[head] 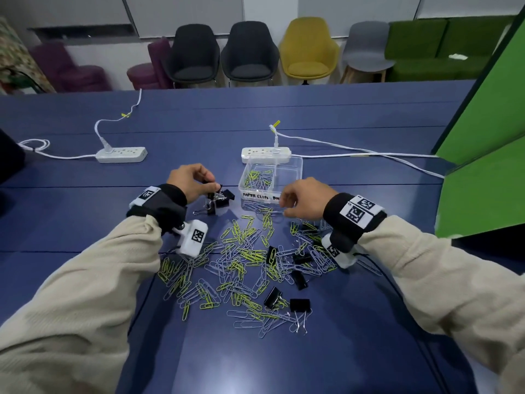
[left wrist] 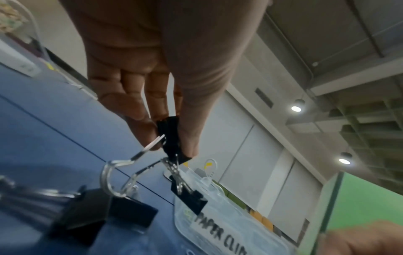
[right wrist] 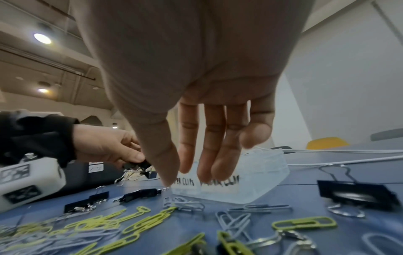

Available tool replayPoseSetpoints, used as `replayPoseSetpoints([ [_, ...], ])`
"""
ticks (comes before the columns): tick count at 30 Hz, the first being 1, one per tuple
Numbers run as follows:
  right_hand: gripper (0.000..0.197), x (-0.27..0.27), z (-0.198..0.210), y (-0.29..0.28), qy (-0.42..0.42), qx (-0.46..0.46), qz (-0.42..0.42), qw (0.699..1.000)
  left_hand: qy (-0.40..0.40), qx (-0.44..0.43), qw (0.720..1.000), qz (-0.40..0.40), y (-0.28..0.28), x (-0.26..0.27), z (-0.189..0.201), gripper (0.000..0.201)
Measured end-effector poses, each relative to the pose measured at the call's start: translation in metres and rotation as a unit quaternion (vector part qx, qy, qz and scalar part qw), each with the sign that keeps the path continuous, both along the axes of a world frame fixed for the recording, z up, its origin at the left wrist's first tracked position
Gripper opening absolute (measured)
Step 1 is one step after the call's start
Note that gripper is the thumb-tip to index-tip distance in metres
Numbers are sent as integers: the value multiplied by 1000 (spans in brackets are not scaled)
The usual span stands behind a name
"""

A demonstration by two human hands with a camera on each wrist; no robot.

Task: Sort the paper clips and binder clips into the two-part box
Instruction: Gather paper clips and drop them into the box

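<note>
Pinching a small black metal binder clip (left wrist: 172, 138) between thumb and fingertips, the left hand (head: 189, 180) holds it just above the blue desk (head: 355, 126), and other black clips dangle tangled from its wire handles. The clear plastic two-part box (head: 295, 162) sits forward and to the right of that hand, closer to the right hand (head: 305, 196), which hangs just in front of its labelled near wall. The box's long axis runs left to right across both hands, so the label faces the person; the left half holds paper clips, the right half looks bare. The held clip hangs roughly upright, handles pointing down. The right hand's fingers are loosely extended, tips lowered at silver wire paper clips (right wrist: 185, 204) beside the box; whether they hold one I cannot tell. The yellow and silver paper-clip pile (head: 241, 263) lies nearer the body than both hands.
</note>
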State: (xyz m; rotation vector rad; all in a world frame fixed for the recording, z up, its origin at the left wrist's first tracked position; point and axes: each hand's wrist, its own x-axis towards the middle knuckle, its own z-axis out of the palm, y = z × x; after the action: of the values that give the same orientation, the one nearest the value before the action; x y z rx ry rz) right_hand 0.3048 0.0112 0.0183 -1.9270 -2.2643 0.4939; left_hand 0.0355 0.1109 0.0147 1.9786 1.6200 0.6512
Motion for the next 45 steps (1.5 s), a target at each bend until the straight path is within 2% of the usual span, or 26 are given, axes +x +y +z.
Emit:
replayPoseSetpoints([
  [4,21,-17,0,-1,-15,-14,41,999,-5,-34,999,32,11,-14,-9,22],
  [9,42,-34,1,3,-47,-30,67,996,-6,-50,998,38,10,-22,-19,23],
  [13,58,-44,0,5,-76,-71,76,992,72,-16,997,10,-1,-29,-9,25],
  [17,47,-49,-7,3,-126,-101,102,982,158,31,984,-77,-30,-37,1,21],
  [20,40,-52,-13,0,-133,-82,129,979,199,-2,970,-136,-62,-38,-4,19],
  [22,54,-56,-16,-2,-133,-76,146,977,233,-20,960,-155,-77,-40,-12,29],
  [24,68,-60,-18,-3,-136,-70,155,976,284,-18,942,-179,-86,-41,-19,55],
  [26,71,-62,-18,-3,-136,-68,153,976,329,-14,923,-199,-94,-37,-23,70],
  [28,66,-66,-17,-2,-140,-69,148,977,344,-14,916,-206,-101,-31,-23,72],
  [31,43,-71,-18,0,-123,-56,145,980,344,-12,911,-228,-106,-23,-22,69],
  [36,33,-76,-19,2,-83,-45,142,985,288,-5,927,-241,-104,-13,-21,50],
  [41,14,-77,-22,5,-93,-33,147,984,292,18,927,-234,-104,-9,-19,38],
  [43,16,-75,-22,5,-93,-26,154,983,285,32,932,-222,-105,-9,-21,36],
  [45,33,-73,-19,4,-91,-11,168,981,273,44,937,-213,-104,-8,-22,39],
])
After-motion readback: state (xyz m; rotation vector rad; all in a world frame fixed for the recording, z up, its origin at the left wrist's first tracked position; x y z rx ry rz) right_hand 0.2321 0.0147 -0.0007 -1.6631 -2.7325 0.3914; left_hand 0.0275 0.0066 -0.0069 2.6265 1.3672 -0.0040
